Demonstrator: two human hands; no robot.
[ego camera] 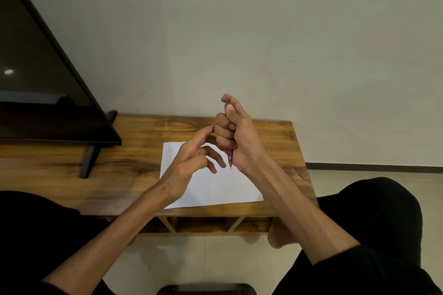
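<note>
- Pale, bare wall (263,31) fills the upper half of the frame; below it a wooden table (134,151) with strong grain runs across the middle.
- On the left of the frame a dark flat screen (36,67) stands on the table on a black foot.
- At the centre of the table lies a white sheet of paper (211,187), its near edge close to the table's front edge.
- Just right of centre, the right hand (236,134) is raised above the sheet, its fingers curled in a fist round a pink pen (230,157).
- That pen stands nearly upright, tip pointing down and clear of the paper, with the thumb lying along its upper end.
- To the left of it, the left hand (191,163) holds nothing: its index finger is stretched out and touches the knuckles of the right hand, while the other fingers hang loosely bent over the sheet.
- Both forearms are bare and come in from the lower corners of the frame.
- Black-clad knees (374,211) show at lower left and lower right, with a light tiled floor (383,187) at the right edge.
</note>
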